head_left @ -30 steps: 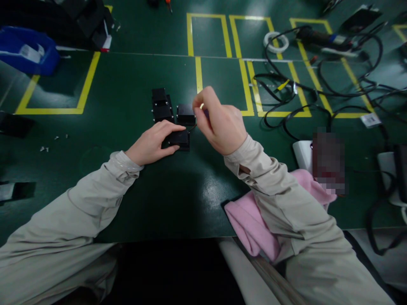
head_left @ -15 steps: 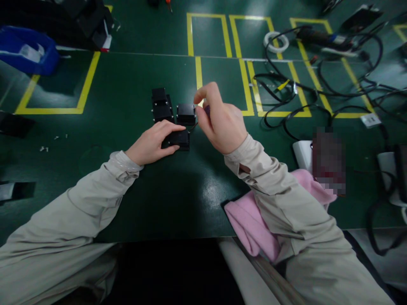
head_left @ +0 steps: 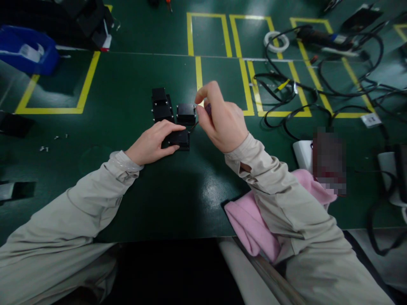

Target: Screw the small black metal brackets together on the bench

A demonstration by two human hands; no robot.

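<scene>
Pinching a small black rectangular block [head_left: 179, 136] mid-frame with our left hand [head_left: 154, 144], we grip a dark thin-shafted tool [head_left: 194, 126] in our right hand [head_left: 221, 120]; its tip is at the block's right end.

Black block [head_left: 180, 135] under the left hand [head_left: 152, 143], pink cloth [head_left: 243, 216] behind the right hand [head_left: 221, 120], plain beige sleeves [head_left: 92, 195] at both; beyond them I see yellow outlines [head_left: 199, 70] on a green tabletop [head_left: 130, 80].
</scene>
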